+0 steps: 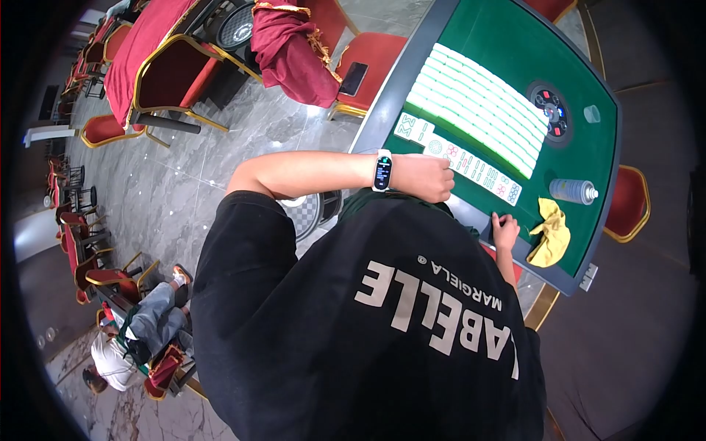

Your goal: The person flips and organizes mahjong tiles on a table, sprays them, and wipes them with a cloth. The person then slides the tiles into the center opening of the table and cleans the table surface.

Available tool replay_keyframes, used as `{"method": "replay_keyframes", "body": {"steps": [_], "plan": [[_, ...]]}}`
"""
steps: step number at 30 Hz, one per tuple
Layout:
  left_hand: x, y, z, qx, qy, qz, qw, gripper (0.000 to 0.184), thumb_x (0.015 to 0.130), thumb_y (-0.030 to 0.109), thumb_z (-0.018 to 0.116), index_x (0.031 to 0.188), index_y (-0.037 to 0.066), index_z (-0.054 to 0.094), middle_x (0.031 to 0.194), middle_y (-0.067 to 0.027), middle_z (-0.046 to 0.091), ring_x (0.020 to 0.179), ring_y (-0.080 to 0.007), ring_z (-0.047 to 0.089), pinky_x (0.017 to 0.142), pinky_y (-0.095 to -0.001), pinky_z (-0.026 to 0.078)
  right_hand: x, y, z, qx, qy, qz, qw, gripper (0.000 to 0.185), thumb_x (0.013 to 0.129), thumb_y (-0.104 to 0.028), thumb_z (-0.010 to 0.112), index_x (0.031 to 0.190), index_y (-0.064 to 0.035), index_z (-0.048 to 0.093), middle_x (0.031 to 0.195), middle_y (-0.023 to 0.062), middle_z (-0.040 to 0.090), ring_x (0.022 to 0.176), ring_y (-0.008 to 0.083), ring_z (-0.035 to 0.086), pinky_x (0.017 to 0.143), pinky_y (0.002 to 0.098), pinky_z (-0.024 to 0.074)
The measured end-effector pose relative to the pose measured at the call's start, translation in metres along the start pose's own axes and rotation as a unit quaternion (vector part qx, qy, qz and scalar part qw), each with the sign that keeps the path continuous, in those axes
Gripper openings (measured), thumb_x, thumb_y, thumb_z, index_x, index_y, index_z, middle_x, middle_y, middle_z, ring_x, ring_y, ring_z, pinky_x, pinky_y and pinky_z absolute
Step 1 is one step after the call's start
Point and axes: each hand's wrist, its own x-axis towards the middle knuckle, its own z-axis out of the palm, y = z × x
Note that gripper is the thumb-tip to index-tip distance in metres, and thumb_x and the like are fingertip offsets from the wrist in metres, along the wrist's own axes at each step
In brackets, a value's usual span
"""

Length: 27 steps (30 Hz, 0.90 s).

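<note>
My left hand, with a white-strapped watch on the wrist, is curled closed over the near end of a face-up row of mahjong tiles. Its fingertips are turned away, so anything inside them is hidden. Just beyond it lie a few white tiles with green marks. My right hand rests at the grey table rim, fingers apart, near the yellow cloth. Behind the face-up row is a large block of mahjong tiles, white sides up with green edges.
The green table has a round centre panel, a small clear cup and a spray can. A phone lies on a red chair. Draped tables and chairs stand left; a seated person is lower left.
</note>
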Motion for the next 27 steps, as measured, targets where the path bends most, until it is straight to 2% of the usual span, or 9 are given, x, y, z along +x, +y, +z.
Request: {"method": "replay_keyframes", "body": {"steps": [8,11,14,16,18,19,22,23,27], "plan": [[-0.002,-0.002,0.003,-0.015,-0.015,-0.009,1.000,0.009,0.072,0.020,0.055,0.070,0.011,0.051,0.069,0.0006,0.050,0.071,-0.0150,0.055,0.065,-0.0280,0.042,0.000,-0.001,-0.002,0.002,-0.002,-0.007,1.000,0.034,0.078,-0.037,0.066,0.075,-0.0049,0.057,0.079,0.0133,0.056,0.078,0.0315,0.051,0.077,0.0392,0.0398],[-0.010,-0.004,0.022,-0.020,-0.024,-0.061,0.998,0.011,0.073,0.024,0.057,0.073,0.013,0.053,0.069,0.0013,0.050,0.071,-0.0144,0.055,0.066,-0.0286,0.042,0.000,-0.001,-0.003,0.003,-0.012,-0.008,1.000,0.032,0.080,-0.036,0.065,0.077,-0.0050,0.057,0.081,0.0151,0.057,0.081,0.0336,0.051,0.076,0.0419,0.0410],[-0.022,0.005,0.076,-0.135,-0.142,-0.226,0.954,0.019,0.080,0.031,0.059,0.082,0.012,0.058,0.074,-0.0012,0.056,0.076,-0.0176,0.059,0.065,-0.0322,0.044,0.003,-0.006,0.000,0.040,-0.042,-0.025,0.998,0.028,0.078,-0.032,0.066,0.076,-0.0051,0.057,0.082,0.0147,0.058,0.081,0.0335,0.052,0.077,0.0423,0.0414],[-0.022,0.010,0.102,-0.303,-0.157,-0.326,0.882,0.024,0.083,0.031,0.057,0.080,0.007,0.058,0.078,-0.0109,0.059,0.077,-0.0318,0.061,0.064,-0.0447,0.047,0.002,-0.026,-0.005,0.063,-0.070,-0.058,0.994,0.026,0.077,-0.030,0.066,0.077,-0.0058,0.057,0.082,0.0155,0.058,0.085,0.0353,0.053,0.077,0.0427,0.0434],[-0.018,0.013,0.121,-0.352,-0.194,-0.366,0.840,0.024,0.083,0.029,0.056,0.080,0.006,0.059,0.078,-0.0138,0.059,0.076,-0.0351,0.060,0.065,-0.0470,0.048,0.001,-0.043,-0.005,0.073,-0.084,-0.079,0.991,0.025,0.077,-0.030,0.067,0.080,-0.0073,0.058,0.084,0.0146,0.058,0.087,0.0343,0.054,0.076,0.0435,0.0448],[-0.017,0.015,0.127,-0.366,-0.158,-0.368,0.840,0.022,0.083,0.028,0.055,0.082,0.006,0.059,0.078,-0.0147,0.059,0.075,-0.0349,0.060,0.065,-0.0467,0.048,0.001,-0.050,-0.005,0.068,-0.097,-0.089,0.989,0.025,0.076,-0.031,0.067,0.081,-0.0080,0.059,0.085,0.0141,0.057,0.088,0.0338,0.054,0.076,0.0436,0.0451],[-0.007,0.015,0.137,-0.460,-0.106,-0.390,0.791,0.022,0.082,0.025,0.058,0.095,0.007,0.059,0.080,-0.0143,0.060,0.081,-0.0331,0.061,0.070,-0.0433,0.049,0.002,-0.075,-0.006,0.081,-0.116,-0.157,0.977,0.026,0.077,-0.033,0.066,0.092,-0.0117,0.059,0.088,0.0129,0.056,0.091,0.0326,0.054,0.077,0.0436,0.0458],[-0.005,0.014,0.142,-0.463,-0.105,-0.394,0.787,0.026,0.083,0.026,0.059,0.104,0.010,0.058,0.085,-0.0135,0.061,0.082,-0.0310,0.061,0.072,-0.0414,0.048,0.003,-0.090,-0.013,0.085,-0.128,-0.164,0.974,0.028,0.078,-0.033,0.065,0.097,-0.0130,0.058,0.090,0.0133,0.056,0.092,0.0328,0.054,0.078,0.0435,0.0458],[0.002,-0.002,0.149,-0.492,-0.131,-0.426,0.748,0.033,0.084,0.025,0.058,0.115,0.013,0.056,0.091,-0.0139,0.062,0.084,-0.0300,0.060,0.072,-0.0411,0.048,0.020,-0.108,-0.004,0.127,-0.154,-0.202,0.959,0.035,0.081,-0.034,0.062,0.110,-0.0160,0.054,0.098,0.0155,0.056,0.096,0.0337,0.054,0.081,0.0431,0.0457]]}}
